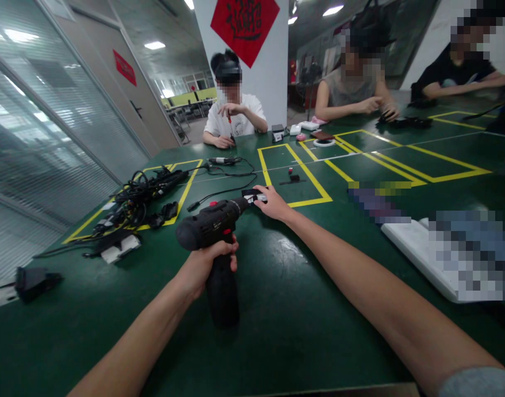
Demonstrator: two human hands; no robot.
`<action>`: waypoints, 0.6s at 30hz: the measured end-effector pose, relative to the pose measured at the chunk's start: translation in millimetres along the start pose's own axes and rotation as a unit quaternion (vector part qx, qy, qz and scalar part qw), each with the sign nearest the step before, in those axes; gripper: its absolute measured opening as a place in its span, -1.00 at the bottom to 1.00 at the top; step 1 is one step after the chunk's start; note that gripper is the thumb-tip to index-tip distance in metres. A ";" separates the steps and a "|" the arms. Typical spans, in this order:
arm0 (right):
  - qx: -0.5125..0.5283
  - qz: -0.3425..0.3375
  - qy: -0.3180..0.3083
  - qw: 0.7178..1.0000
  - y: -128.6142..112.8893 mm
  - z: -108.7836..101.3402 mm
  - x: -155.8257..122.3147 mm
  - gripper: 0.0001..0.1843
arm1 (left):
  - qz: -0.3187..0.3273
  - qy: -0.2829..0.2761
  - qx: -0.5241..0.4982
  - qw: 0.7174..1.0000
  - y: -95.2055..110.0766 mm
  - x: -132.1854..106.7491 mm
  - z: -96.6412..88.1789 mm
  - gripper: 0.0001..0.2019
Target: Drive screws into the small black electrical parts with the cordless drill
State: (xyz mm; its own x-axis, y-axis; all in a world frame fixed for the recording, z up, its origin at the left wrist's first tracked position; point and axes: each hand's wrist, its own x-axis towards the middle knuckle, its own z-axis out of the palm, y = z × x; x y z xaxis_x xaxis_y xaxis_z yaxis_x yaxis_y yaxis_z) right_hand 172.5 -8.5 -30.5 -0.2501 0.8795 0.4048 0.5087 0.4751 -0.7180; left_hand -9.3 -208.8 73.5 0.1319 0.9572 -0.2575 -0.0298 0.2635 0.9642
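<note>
"Desk (112, 342) first: what does it look like?"

"Dark green and glossy, filling the lower half of the frame, with yellow tape rectangles (296, 173) marked out toward the upper middle."

"Who's sitting across it?"

"A co-worker in a white T-shirt (231, 110) at upper centre, holding a small red-handled screwdriver (230, 124). Another in a grey sleeveless top (352, 88) sits to the right of that, and a third in black (451, 77) is at the upper right."

"What's at the left?"

"A tangle of black cables (137, 201) and power adapters, lying over a yellow outline."

"And in the foreground?"

"A black cordless drill (213, 226) at lower centre, its nose pointing to the upper right, toward the nearest yellow rectangle, and its base toward the bottom of the frame."

"How are the grips?"

"Left grip (211, 263) closed tight around the drill's handle. Right grip (273, 203) narrow, pinched on a small black-and-white piece (252, 195) at the drill's nose, too small to identify."
</note>
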 end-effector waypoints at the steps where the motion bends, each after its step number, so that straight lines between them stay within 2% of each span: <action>1: 0.000 0.001 0.000 1.000 -0.3 -0.2 -0.1 -0.44 | 0.002 0.002 -0.001 1.000 0.1 -0.1 0.2 -0.78; 18: 0.002 0.010 -0.004 1.000 -3.3 -2.0 -0.9 -0.45 | -0.002 0.002 -0.007 1.000 1.8 -0.2 1.2 -0.76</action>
State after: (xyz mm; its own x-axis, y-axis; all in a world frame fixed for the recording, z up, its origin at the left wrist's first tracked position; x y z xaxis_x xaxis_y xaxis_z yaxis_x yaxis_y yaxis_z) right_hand 172.7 -11.0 -27.3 -0.2464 0.8893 0.3852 0.5099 0.4570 -0.7288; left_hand -8.2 -208.7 75.4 0.1279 0.9565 -0.2622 -0.0431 0.2695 0.9620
